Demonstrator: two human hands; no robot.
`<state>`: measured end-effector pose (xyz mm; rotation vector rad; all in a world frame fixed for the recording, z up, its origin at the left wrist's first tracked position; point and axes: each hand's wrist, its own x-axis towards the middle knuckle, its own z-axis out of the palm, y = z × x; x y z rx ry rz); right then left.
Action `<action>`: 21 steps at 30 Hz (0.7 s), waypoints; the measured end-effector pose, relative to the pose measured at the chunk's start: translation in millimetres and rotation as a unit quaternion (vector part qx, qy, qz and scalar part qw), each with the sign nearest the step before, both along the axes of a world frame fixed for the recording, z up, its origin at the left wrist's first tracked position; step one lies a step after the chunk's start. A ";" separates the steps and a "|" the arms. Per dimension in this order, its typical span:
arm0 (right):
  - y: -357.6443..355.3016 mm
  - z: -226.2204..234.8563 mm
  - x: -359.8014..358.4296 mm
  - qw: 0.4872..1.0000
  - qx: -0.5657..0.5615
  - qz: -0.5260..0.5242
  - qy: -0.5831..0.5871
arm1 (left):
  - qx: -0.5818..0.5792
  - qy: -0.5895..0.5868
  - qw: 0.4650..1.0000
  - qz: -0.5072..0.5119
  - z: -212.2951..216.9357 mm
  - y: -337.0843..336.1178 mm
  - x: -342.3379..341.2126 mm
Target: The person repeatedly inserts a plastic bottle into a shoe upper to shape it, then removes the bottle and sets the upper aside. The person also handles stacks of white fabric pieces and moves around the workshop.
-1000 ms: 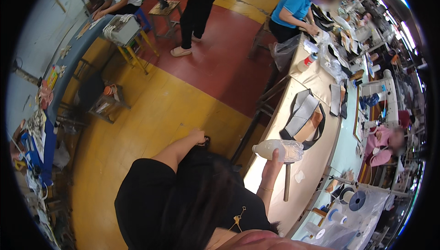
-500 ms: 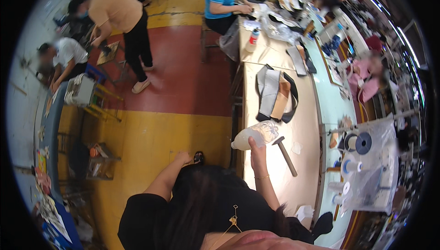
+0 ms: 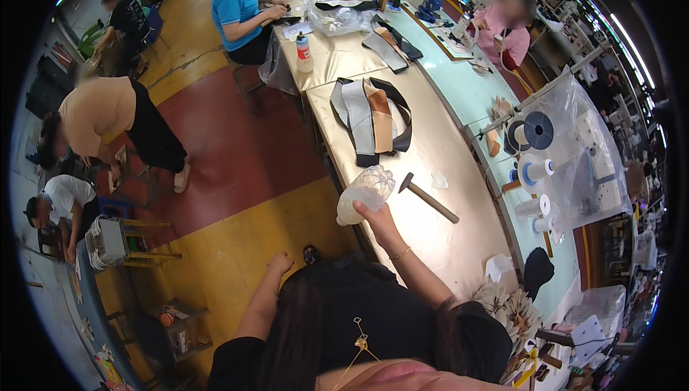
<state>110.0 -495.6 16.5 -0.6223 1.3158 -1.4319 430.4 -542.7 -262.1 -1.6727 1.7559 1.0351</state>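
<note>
My right hand (image 3: 375,217) grips a clear plastic bottle (image 3: 367,191) with whitish contents, held tilted over the near left edge of the table (image 3: 430,222). My thumb lies across its side; the other fingers are mostly behind it. Beside the bottle, a hammer (image 3: 429,197) with a dark head and wooden handle rests on the tabletop. Farther back lies a stack of grey, tan and black cut pieces (image 3: 369,118). At my left side, above the floor, my left hand (image 3: 281,262) hangs with its fingers curled in, and nothing shows in it.
A white squeeze bottle (image 3: 304,57) with a red label stands at the table's far left corner. A worker in blue (image 3: 237,14) sits there. Thread spools (image 3: 538,168) line the right side by a plastic-covered machine (image 3: 585,154). A person in an orange top (image 3: 100,115) bends over at left.
My view has swung to the right, so the table and the people appear farther left. The bottle stays in my right hand, and my left hand still hangs at my side.
</note>
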 end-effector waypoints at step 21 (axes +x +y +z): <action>-3.5 0.6 5.7 1.000 0.004 0.004 -0.009 | 0.006 0.026 0.999 0.029 -11.3 0.0 6.9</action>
